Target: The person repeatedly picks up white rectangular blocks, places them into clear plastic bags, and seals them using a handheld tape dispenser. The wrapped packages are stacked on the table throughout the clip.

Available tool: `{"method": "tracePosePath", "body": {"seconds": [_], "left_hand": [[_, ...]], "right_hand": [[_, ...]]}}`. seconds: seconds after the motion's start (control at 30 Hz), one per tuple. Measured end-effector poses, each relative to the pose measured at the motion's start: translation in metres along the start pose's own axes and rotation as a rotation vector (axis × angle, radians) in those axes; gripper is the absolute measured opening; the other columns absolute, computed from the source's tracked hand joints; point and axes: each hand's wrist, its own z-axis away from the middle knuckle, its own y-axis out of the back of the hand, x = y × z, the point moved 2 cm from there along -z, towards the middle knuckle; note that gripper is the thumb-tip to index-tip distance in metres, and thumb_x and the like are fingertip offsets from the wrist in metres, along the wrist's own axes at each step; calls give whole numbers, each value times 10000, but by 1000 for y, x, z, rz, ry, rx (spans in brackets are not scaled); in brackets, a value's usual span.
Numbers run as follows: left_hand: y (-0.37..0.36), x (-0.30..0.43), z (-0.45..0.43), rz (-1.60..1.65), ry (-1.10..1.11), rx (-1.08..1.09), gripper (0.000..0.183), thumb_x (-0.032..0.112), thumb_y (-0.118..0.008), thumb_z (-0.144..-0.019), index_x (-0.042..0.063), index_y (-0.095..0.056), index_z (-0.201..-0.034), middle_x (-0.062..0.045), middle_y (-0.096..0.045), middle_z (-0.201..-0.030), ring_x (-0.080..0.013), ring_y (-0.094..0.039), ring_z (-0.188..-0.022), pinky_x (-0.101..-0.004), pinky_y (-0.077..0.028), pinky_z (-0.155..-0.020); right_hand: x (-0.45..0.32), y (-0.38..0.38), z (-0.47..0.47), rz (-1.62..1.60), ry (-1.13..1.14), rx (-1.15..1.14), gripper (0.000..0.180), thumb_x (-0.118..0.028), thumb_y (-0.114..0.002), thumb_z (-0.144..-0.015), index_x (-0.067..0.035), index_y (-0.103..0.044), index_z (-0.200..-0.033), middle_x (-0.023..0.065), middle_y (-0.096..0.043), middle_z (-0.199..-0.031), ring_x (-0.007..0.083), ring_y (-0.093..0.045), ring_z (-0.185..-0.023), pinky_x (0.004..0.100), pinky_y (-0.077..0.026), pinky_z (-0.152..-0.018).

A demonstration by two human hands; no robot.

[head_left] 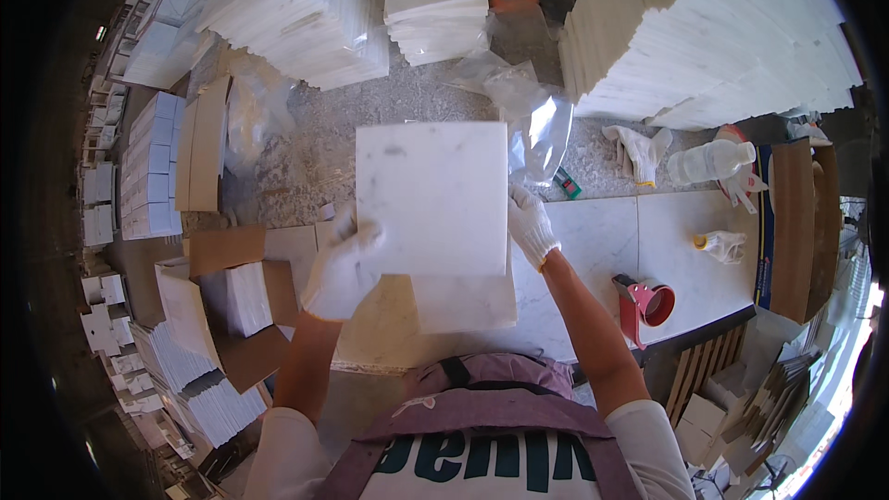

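Observation:
A square white marble tile (pixel 432 198) with grey specks is held up between my two gloved hands. My left hand (pixel 345 265), slightly blurred, grips its left edge with the thumb on the face. Along the right edge rests my right hand (pixel 532 226), its fingers partly hidden behind the tile. Another white tile (pixel 467 303) lies below on the marble-topped bench (pixel 590 236), mostly covered by the held one. To the left, an open cardboard box (pixel 229 354) contains a stack of white tiles (pixel 248 298).
Tall tile stacks (pixel 694 48) line the back. Clear plastic bags (pixel 545 132) lie beyond the held tile. On the right are a red tape dispenser (pixel 635 312), a plastic bottle (pixel 712 161), spare gloves (pixel 640 153) and a cardboard box (pixel 792 229). A small green object (pixel 568 182) lies nearby.

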Motion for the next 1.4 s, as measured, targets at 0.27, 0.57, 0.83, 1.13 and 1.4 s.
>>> {"method": "tracePosePath", "body": {"seconds": [0.27,0.57,0.83,1.13,1.4], "left_hand": [[33,-98,82,87,230,112,143,37,-575,-944,36,-536,-1082,-29,-609,-1029,-89,-576,-908,-248,-477,-793],[26,-107,77,-589,323,134,256,188,-649,-934,23,-546,-1100,-105,-630,-1061,-134,-612,-959,-315,-504,-803],[30,-91,61,-1252,-198,318,598,443,-590,-926,42,-446,-1346,-211,-621,-1199,-386,-610,-1089,-439,-481,-905],[25,-131,31,-932,-114,282,675,368,-564,-951,77,-274,-1486,-235,-612,-1241,-407,-608,-1106,-460,-457,-940],[19,-114,33,-924,-70,237,603,347,-560,-955,69,-322,-1435,-218,-632,-1175,-383,-627,-1050,-437,-465,-915]], "right_hand": [[4,4,-5,-21,-52,-42,317,-318,-616,-941,-13,-691,-981,46,-675,-859,115,-559,-795,296,-464,-748],[4,2,-3,95,94,14,299,-303,-621,-942,-22,-698,-1006,37,-687,-877,116,-569,-811,293,-470,-768],[1,-3,1,-227,-64,-3,273,-298,-606,-962,-30,-649,-994,40,-662,-850,96,-600,-750,264,-480,-679],[-13,-17,27,-398,-31,64,222,-299,-601,-968,-81,-601,-926,3,-603,-780,78,-529,-687,254,-452,-629],[-24,-17,35,-368,-39,3,164,-244,-626,-953,-80,-608,-951,-1,-609,-793,77,-554,-735,247,-456,-674]]}}
